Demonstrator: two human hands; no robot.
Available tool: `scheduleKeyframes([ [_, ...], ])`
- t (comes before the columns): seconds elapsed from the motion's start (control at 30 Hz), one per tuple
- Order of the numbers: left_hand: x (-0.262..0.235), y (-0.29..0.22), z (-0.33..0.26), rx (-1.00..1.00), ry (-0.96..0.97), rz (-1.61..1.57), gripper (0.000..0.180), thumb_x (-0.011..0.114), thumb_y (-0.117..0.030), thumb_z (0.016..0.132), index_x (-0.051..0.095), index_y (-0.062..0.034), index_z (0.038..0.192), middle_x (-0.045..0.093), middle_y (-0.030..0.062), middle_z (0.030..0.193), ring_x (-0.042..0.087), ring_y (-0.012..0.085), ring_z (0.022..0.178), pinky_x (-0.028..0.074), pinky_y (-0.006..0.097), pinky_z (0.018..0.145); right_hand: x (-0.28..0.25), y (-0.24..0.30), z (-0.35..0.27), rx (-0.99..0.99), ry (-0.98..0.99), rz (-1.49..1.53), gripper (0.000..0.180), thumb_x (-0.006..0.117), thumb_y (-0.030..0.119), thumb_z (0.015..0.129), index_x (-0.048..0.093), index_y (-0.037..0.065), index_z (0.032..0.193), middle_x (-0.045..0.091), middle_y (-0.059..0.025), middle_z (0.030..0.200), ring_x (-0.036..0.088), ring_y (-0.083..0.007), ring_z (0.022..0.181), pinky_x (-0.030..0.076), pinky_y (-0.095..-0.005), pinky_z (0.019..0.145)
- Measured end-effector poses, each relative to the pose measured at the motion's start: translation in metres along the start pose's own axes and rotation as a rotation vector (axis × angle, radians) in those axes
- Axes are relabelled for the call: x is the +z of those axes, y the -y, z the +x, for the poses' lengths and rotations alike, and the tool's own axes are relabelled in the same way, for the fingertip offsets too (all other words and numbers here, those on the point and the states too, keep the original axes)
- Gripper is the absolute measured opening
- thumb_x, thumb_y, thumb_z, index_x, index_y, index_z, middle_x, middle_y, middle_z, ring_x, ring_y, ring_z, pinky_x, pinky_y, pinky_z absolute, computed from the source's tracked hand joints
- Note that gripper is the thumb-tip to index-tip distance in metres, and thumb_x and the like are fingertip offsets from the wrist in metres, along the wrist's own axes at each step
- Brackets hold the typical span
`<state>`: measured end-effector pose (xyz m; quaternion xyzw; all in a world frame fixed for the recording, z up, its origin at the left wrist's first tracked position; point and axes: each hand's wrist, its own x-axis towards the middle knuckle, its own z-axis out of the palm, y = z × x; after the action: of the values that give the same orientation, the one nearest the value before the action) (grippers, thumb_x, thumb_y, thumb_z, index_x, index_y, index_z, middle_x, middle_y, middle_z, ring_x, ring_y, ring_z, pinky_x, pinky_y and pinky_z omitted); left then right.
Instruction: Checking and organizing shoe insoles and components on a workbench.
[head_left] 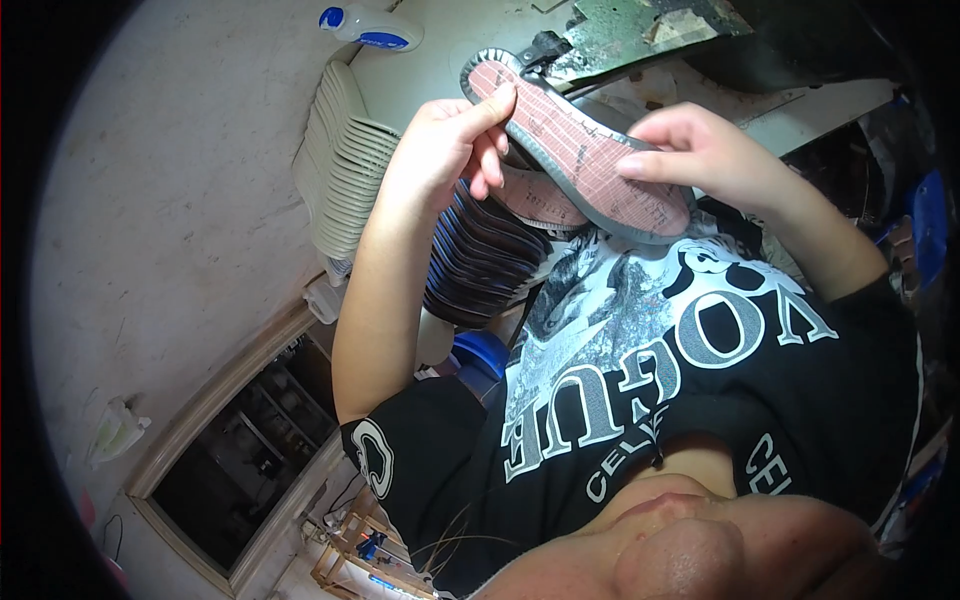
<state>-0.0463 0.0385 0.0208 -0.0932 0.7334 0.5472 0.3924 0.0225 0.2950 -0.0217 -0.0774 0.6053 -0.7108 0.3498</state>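
Observation:
A shoe insole [570, 150] with a pink, grid-patterned face and a dark gathered edging is held up between my two hands. My left hand [455, 145] grips it at the narrower end, thumb on the pink face and the other fingers curled below. At the wider end my right hand [695, 155] pinches the side edge, its thumb lying on the pink face. The insole's far edge is close to a small dark machine part [545, 52]; whether they touch I cannot tell. Another pink-faced insole [540, 197] lies below, on top of a stack of dark-edged pieces [485, 255].
To the left stands a tall stack of off-white sole-shaped pieces [345, 160]. A white bottle with a blue cap [370, 28] is on the pale tabletop [440, 60]. A worn dark green machine surface [640, 40] fills the back. A blue container [480, 352] sits beneath the stacks.

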Motion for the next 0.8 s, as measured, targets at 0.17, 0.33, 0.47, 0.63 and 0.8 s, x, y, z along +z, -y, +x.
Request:
scheduleKeyframes([
  [0.17, -0.001, -0.006, 0.001, 0.020, -0.020, 0.056, 0.046, 0.062, -0.039, 0.091, 0.058, -0.0031, 0.062, 0.053, 0.0072, 0.043, 0.040, 0.0108, 0.027, 0.034, 0.021, 0.032, 0.006, -0.004, -0.015, 0.003, -0.202, 0.164, 0.028, 0.067, 0.025, 0.089, 0.069, -0.003, 0.093, 0.069, -0.0044, 0.079, 0.062, -0.0063, 0.071, 0.049, -0.0211, 0.065],
  [0.33, -0.002, -0.005, 0.009, 0.105, -0.161, 0.063, 0.047, 0.064, -0.040, 0.090, 0.055, -0.0054, 0.060, 0.049, 0.0034, 0.041, 0.036, 0.0082, 0.028, 0.033, 0.019, 0.034, 0.015, -0.007, 0.000, -0.032, -0.276, 0.221, 0.028, 0.066, 0.024, 0.090, 0.069, -0.003, 0.094, 0.069, -0.0048, 0.081, 0.062, -0.0067, 0.072, 0.049, -0.0213, 0.066],
  [0.47, -0.013, -0.002, 0.021, 0.275, -0.224, -0.034, 0.039, 0.064, -0.036, 0.090, 0.056, -0.0039, 0.069, 0.052, 0.0032, 0.046, 0.039, 0.0074, 0.032, 0.031, 0.020, 0.033, 0.040, 0.000, 0.025, -0.124, -0.266, 0.486, 0.028, 0.064, 0.024, 0.091, 0.069, -0.003, 0.095, 0.069, -0.0043, 0.082, 0.061, -0.0062, 0.070, 0.048, -0.0210, 0.065],
  [0.63, 0.010, 0.032, -0.016, 0.571, -0.201, -0.509, 0.025, 0.053, -0.020, 0.096, 0.060, 0.0035, 0.103, 0.064, 0.0060, 0.084, 0.062, 0.0108, 0.069, 0.052, 0.024, 0.062, 0.054, 0.010, 0.012, -0.149, 0.002, 0.205, 0.027, 0.065, 0.023, 0.091, 0.069, -0.003, 0.094, 0.066, 0.0001, 0.080, 0.057, -0.0044, 0.075, 0.047, -0.0226, 0.072],
  [0.8, 0.044, 0.041, -0.042, 0.772, -0.375, -0.446, 0.027, 0.051, -0.015, 0.096, 0.047, 0.0006, 0.119, 0.066, 0.0120, 0.091, 0.064, 0.0160, 0.075, 0.052, 0.027, 0.065, 0.049, 0.004, 0.019, -0.124, 0.122, -0.007, 0.023, 0.062, 0.020, 0.093, 0.065, -0.002, 0.100, 0.066, -0.0003, 0.087, 0.057, -0.0058, 0.080, 0.047, -0.0230, 0.073],
])
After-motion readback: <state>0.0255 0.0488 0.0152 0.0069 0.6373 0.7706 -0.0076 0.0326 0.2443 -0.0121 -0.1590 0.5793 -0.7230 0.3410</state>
